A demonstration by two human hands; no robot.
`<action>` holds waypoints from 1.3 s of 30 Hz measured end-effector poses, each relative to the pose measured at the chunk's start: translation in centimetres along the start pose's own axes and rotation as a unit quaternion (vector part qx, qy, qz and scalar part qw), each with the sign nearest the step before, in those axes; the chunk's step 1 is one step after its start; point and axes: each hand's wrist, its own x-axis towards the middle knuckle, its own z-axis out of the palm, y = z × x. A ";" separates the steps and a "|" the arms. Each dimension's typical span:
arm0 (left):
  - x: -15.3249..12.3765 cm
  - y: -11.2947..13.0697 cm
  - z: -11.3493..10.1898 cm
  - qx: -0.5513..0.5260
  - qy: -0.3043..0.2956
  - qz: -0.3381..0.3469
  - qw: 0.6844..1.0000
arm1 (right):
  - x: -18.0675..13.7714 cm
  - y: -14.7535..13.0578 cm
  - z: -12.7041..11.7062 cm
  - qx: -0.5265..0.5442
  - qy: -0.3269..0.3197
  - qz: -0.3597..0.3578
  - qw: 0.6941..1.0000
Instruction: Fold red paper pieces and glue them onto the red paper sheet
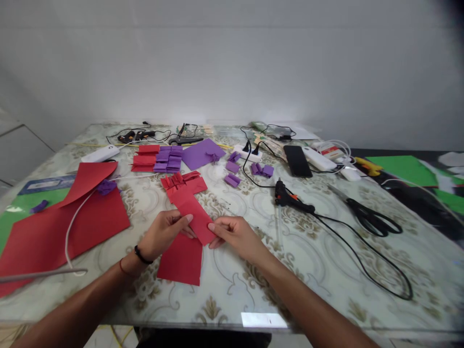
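Note:
My left hand (165, 233) and my right hand (235, 234) together pinch a small red paper rectangle (197, 217) just above the table, left fingers on its left edge, right fingers on its lower right corner. Under it lies another red paper piece (181, 261), flat on the glass. Behind them sits a pile of folded red paper pieces (184, 182).
Large red sheets (58, 227) lie at the left with a white cable (72, 222) across them. Folded purple pieces (168, 159) and a purple sheet (201, 152) are at the back. A black glue gun (292, 198), its cord, scissors (373, 220), a phone (297, 160) and a power strip (248, 152) occupy the right.

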 end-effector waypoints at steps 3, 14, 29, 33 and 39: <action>-0.2 0.2 0.0 0.026 -0.025 -0.003 0.999 | 0.1 0.3 -0.1 -0.051 0.005 -0.045 0.998; -0.5 0.7 0.4 0.068 -0.021 0.019 0.997 | 0.1 1.0 0.1 -0.060 -0.009 -0.047 0.997; -0.9 0.2 0.2 0.111 -0.043 0.038 0.992 | -0.3 0.4 0.4 -0.089 -0.018 -0.063 0.994; -1.0 0.4 0.2 0.136 -0.028 0.047 0.989 | -0.5 0.2 0.6 -0.088 -0.027 -0.067 0.994; -1.0 0.5 0.4 0.141 -0.048 0.045 0.988 | -0.4 0.3 0.6 -0.097 0.003 -0.076 0.992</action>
